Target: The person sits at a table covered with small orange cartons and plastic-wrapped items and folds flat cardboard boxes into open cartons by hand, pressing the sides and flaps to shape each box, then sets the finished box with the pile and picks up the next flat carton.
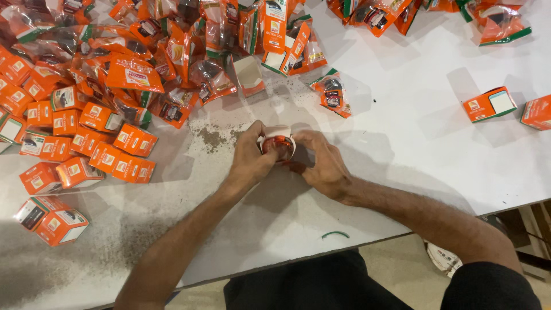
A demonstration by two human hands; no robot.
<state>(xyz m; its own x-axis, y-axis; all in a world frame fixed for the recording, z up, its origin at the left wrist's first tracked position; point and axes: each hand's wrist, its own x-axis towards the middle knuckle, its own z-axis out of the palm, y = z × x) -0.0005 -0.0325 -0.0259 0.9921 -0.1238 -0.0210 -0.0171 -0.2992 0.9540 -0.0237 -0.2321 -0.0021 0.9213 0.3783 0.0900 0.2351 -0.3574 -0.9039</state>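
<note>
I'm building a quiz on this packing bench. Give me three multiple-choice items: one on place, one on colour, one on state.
1. Where do the closed small boxes lie?
A left of the hands
B on the floor
C under the table

2. Main colour of the packets?
A blue
B orange
C black

3. What are the hands doing?
A resting flat
B both holding one small item
C held apart in the air

Answers: 1 A, the boxes cluster at the table's left; 2 B, orange film shows throughout the heap; 3 B, left hand and right hand meet around it.

Head camera looks steeply down, close over the white table.
</note>
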